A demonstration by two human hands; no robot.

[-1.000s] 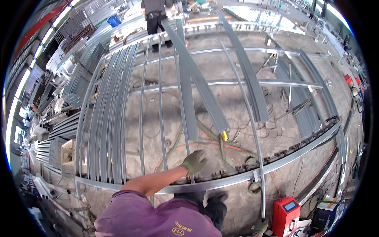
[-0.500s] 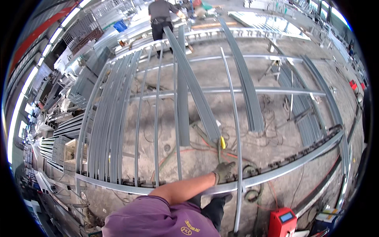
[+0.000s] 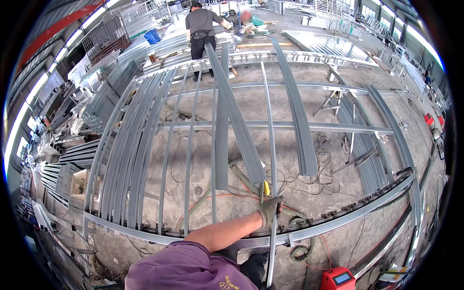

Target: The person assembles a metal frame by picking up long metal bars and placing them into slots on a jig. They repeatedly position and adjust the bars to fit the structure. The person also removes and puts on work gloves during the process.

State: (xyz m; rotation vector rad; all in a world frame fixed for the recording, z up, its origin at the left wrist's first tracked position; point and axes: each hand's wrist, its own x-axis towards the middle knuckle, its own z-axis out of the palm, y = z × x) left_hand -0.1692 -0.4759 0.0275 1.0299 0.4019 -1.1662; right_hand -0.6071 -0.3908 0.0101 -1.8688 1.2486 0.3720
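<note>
Nearby, the gloved left hand (image 3: 268, 211) has its grip wrapped around a slim metal bar (image 3: 272, 159) crossing over the front rail (image 3: 121, 229); the right hand's I cannot tell. Beyond lie grey channels (image 3: 296, 106), then stands a co-worker (image 3: 200, 24).

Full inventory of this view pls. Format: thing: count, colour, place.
thin bar: 1, silver, in the left hand
other thin bars: 3, silver, left of it
wide profiles: 3, grey, middle
packed profiles: several, grey, left
near rail: 1, silver, in front
fittings: many, dark, along near rail
cross rails: 2, silver, beyond
yellow piece: 1, yellow, at a wide profile's end
hoses and cables: several, mixed, floor
red box: 1, red, lower right
blue container: 1, blue, upper left
co-worker: 1, dark clothing, far side
background clutter: uncountable
purple shirt: 1, purple, bottom
left hand: 1, grey-green glove, centre
right hand: not visible
</note>
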